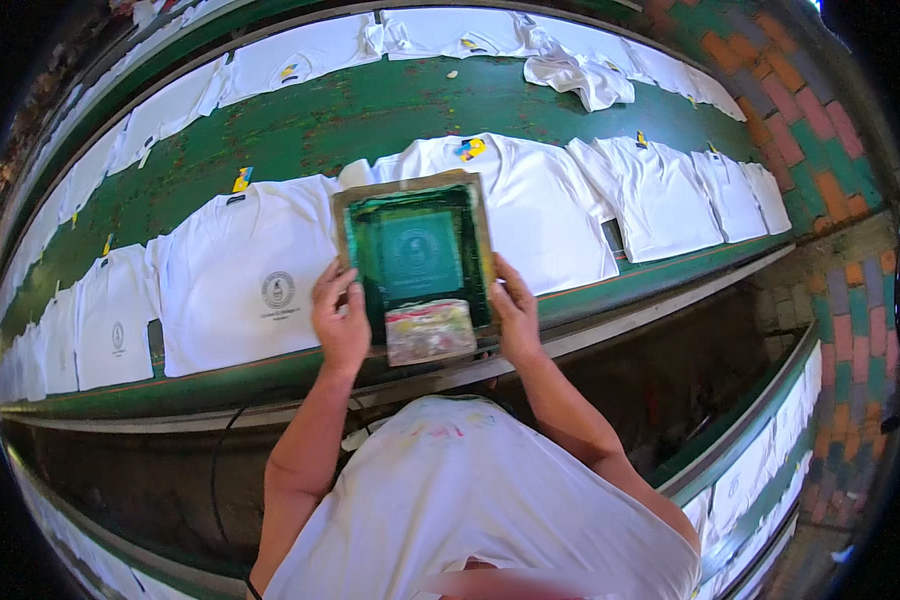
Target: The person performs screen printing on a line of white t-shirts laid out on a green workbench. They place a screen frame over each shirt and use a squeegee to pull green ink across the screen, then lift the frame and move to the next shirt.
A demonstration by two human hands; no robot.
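Between my hands is a screen printing frame [417, 245] with a worn wooden rim and a green mesh that carries a round emblem. My left hand [339, 310] grips its left side, and my right hand [515, 308] grips its right side. A paint-stained squeegee [430, 332] lies inside the frame at its near end. Beneath and behind the frame a white T-shirt [545, 205] is spread on the green table. To the left lies another white T-shirt [225, 260], bearing a dark round print [278, 290].
The long green table [320, 115] holds two rows of white T-shirts with small coloured neck tags. A bunched shirt [582, 80] lies in the far row. Other shirt-covered tables stand behind me at lower left and right. Coloured brick paving [850, 340] runs along the right.
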